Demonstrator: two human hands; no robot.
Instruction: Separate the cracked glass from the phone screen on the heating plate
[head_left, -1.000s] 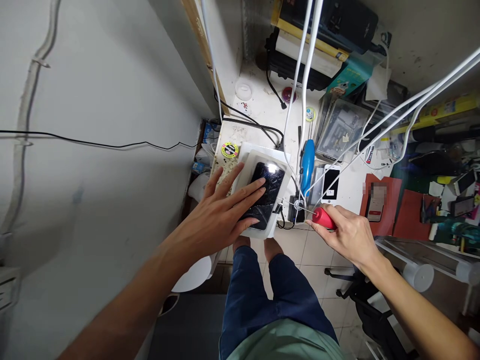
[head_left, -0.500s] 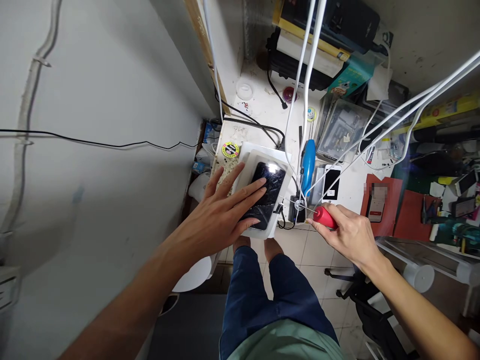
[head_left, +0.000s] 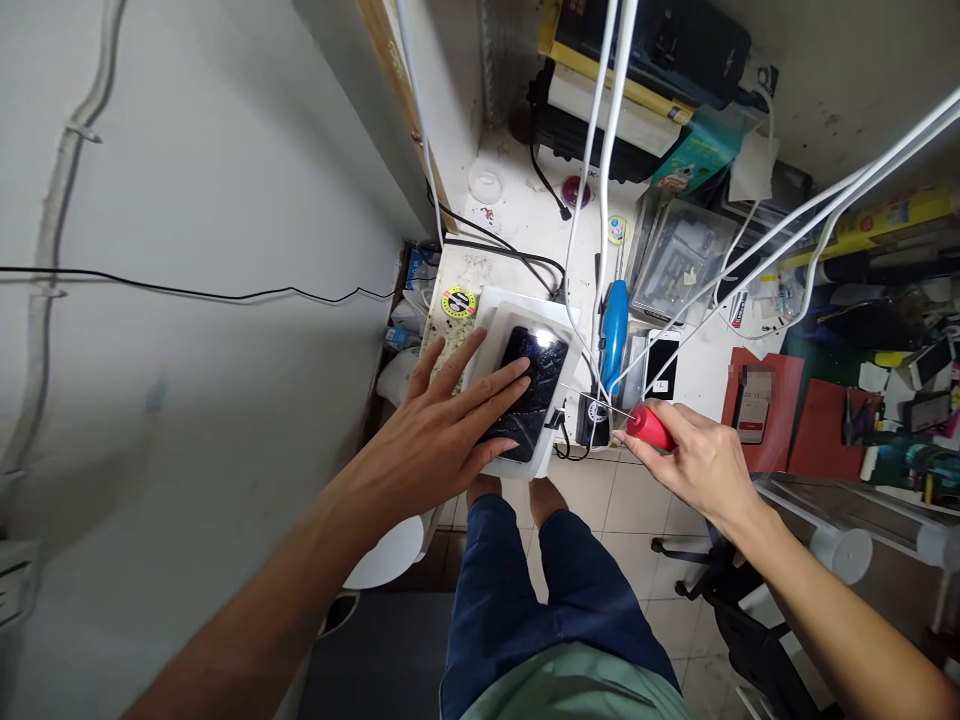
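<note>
A smartphone [head_left: 541, 395] with a dark, cracked-looking screen lies on a pale pad [head_left: 489, 345], tilted in view on a white device at the table's front edge. My left hand [head_left: 431, 430] rests flat across its left side, fingers spread, two fingertips on the glass. To the right, my right hand [head_left: 701, 455] is closed around the red handle [head_left: 651, 428] of a thin tool. Its fine metal shaft points left, ending close to the phone's right edge; contact cannot be made out.
Beyond the phone lies a blue-handled screwdriver [head_left: 615, 335]. A white phone [head_left: 662, 365] and a clear parts box [head_left: 686, 258] sit to the right. White cables [head_left: 616, 120] hang across the workspace. An office chair [head_left: 750, 620] stands at lower right.
The view has shifted slightly. Both hands stay almost where they were, the left on the phone and the right holding the red-handled tool at its right edge.
</note>
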